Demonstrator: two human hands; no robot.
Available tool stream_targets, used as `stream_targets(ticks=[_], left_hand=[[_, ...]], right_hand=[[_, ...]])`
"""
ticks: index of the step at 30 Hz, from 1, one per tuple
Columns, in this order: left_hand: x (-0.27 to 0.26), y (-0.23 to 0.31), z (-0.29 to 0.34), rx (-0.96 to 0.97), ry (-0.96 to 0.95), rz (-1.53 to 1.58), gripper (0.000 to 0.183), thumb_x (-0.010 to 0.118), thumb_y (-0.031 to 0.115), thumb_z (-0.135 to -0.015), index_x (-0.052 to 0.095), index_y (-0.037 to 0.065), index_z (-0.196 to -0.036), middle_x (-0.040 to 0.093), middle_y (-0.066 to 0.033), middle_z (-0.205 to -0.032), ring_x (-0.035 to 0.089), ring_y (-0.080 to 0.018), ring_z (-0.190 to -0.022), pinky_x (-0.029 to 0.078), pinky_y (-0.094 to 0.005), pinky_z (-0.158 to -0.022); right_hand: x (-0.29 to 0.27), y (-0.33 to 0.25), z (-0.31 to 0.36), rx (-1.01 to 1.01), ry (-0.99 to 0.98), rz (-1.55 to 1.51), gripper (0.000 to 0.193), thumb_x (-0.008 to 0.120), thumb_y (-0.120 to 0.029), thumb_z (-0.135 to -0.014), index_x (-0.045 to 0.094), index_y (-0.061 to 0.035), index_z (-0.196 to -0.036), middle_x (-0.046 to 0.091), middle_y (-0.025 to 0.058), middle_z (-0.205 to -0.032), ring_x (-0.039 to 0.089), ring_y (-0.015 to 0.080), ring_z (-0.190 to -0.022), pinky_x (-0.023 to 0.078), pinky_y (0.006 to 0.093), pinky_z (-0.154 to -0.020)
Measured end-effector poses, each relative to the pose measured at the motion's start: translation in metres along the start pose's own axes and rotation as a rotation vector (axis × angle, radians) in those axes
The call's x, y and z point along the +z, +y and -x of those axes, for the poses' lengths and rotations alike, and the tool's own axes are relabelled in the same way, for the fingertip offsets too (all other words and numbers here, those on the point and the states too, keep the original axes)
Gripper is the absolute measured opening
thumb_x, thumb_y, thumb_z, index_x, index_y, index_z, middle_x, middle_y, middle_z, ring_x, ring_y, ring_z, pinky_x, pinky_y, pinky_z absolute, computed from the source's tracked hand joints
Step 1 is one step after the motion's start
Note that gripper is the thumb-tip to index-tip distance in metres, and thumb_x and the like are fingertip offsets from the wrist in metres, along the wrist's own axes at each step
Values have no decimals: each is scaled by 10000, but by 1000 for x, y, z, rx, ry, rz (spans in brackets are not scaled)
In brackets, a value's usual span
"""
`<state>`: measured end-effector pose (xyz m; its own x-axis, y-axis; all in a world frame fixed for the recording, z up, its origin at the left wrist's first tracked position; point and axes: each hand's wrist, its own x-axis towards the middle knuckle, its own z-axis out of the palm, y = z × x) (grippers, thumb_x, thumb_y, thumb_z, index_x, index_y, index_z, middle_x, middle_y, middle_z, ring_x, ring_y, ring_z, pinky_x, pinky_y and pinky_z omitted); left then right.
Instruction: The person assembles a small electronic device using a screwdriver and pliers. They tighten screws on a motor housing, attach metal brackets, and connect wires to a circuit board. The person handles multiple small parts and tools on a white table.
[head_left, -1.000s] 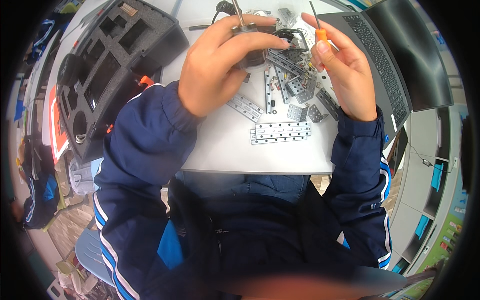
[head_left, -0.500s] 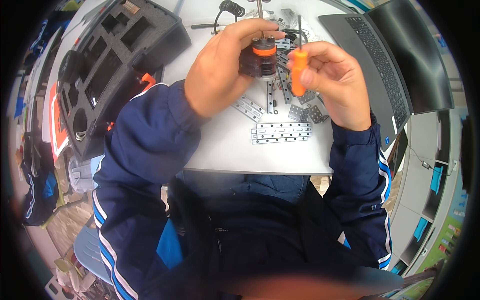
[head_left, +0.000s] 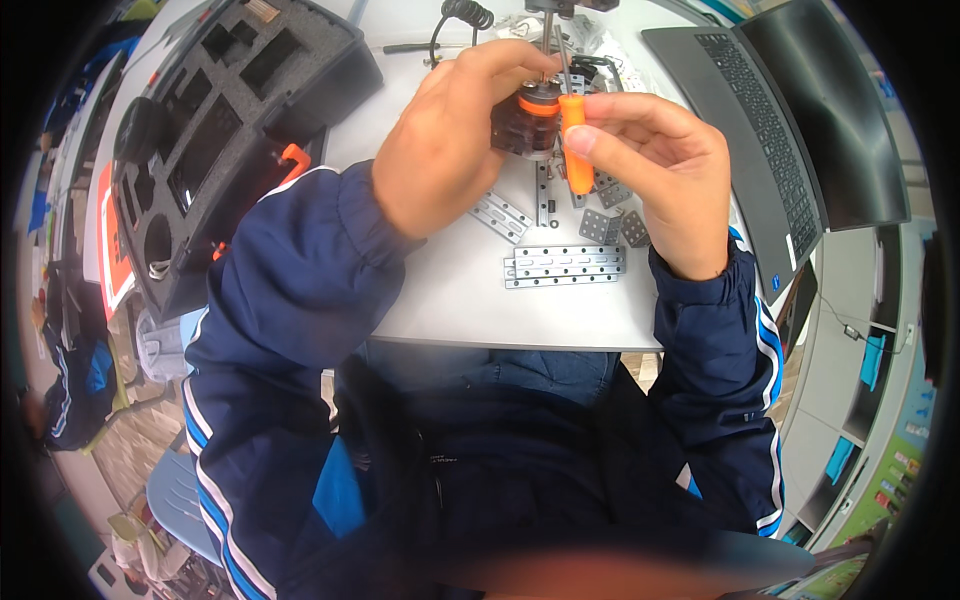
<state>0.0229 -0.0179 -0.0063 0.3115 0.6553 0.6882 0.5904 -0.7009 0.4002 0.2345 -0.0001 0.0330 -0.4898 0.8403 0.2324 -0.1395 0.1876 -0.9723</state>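
Observation:
My left hand (head_left: pixel 447 140) is closed around a black cylindrical part with an orange ring (head_left: pixel 540 107), which looks like a small motor or servo; its fingertips are partly hidden behind it. A metal rod rises from this part toward a dark piece (head_left: pixel 572 4) at the top edge. Between thumb and fingers, my right hand (head_left: pixel 665 165) pinches a screwdriver with an orange handle (head_left: pixel 577 150). Its shaft points up, close beside the rod; whether the tip touches anything I cannot make out. Below both hands lie perforated metal strips (head_left: pixel 566 266) and small perforated brackets (head_left: pixel 602 226).
An open black case with foam cut-outs (head_left: pixel 255 130) stands at the left. On the right sits an open laptop (head_left: pixel 765 140). Behind my hands are a coiled black cable (head_left: pixel 466 14), clear plastic bags and more metal parts. The white table's front edge (head_left: pixel 520 347) runs before my lap.
My right hand has brought the screwdriver leftward, up against the black part. The black part in my left hand has shifted slightly to the right and tilted, and the dark piece above shows more.

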Motion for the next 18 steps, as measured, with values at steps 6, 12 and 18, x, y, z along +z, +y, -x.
stream_targets(ticks=[6,12,18], left_hand=[[2,1,-1,40,29,12,617,554,-270,-779,325,7,-1281,651,-228,-1305,671,-296,-1170,539,-308,-950],[1,0,0,-34,56,59,641,571,-260,-757,327,18,-1281,674,-201,-1285,714,-266,-1051,555,-286,-895],[-6,8,-9,-50,68,62,716,536,-270,-742,331,34,-1357,695,-172,-1239,724,-231,-997,572,-264,-836]], right_hand=[[3,1,1,-41,35,14,246,731,58,-878,686,77,-1119,746,157,-987,709,153,-803,562,264,-767],[-12,-1,-4,-71,88,163,221,729,6,-895,689,70,-1104,736,117,-1019,685,128,-854,552,259,-764],[-59,5,-17,-61,205,945,219,707,-81,-895,709,1,-1098,708,64,-961,627,119,-821,505,285,-768]])
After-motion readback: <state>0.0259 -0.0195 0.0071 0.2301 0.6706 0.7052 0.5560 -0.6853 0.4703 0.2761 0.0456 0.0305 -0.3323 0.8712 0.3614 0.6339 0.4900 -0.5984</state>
